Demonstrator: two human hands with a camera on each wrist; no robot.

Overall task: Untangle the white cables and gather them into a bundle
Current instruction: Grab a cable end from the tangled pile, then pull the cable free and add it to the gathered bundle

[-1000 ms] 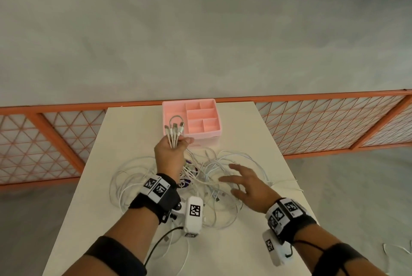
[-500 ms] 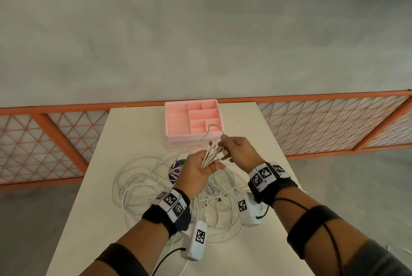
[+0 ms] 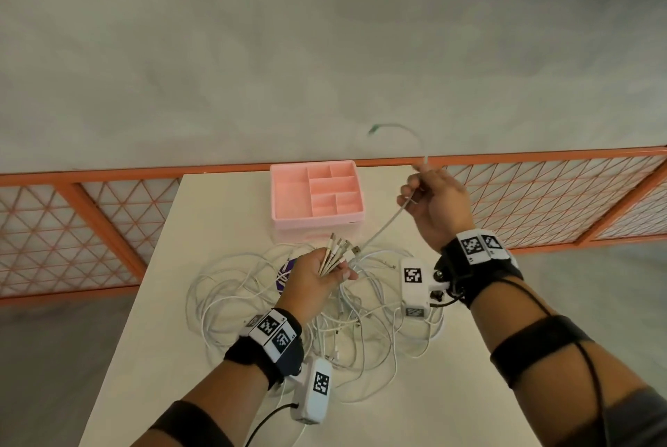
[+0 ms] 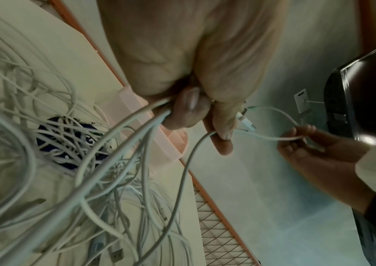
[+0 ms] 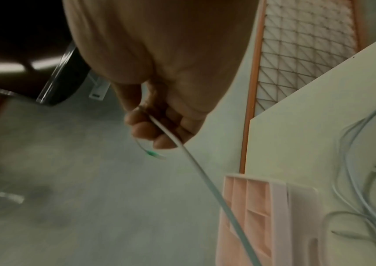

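A tangle of white cables (image 3: 346, 320) lies spread over the middle of the pale table (image 3: 202, 215). My left hand (image 3: 317, 273) is raised just above the pile and grips several cable ends (image 3: 337, 251), their plugs fanned up toward the tray; the same cables (image 4: 137, 129) run down from its fist. My right hand (image 3: 431, 201) is lifted up and to the right, pinching one white cable (image 3: 382, 230) pulled taut from the left hand's bunch. That cable's free end with a green-tipped plug (image 3: 373, 129) arcs above the right hand, and the plug (image 5: 153, 153) dangles past my fingers.
A pink compartment tray (image 3: 317, 194) stands at the table's far edge, just beyond both hands. A dark blue and purple round object (image 3: 285, 275) lies under the cable pile. An orange lattice fence (image 3: 72, 230) runs behind the table.
My right hand has taken one cable from the left hand's bunch and drawn it up and to the right. My left hand has stayed over the pile with the ends.
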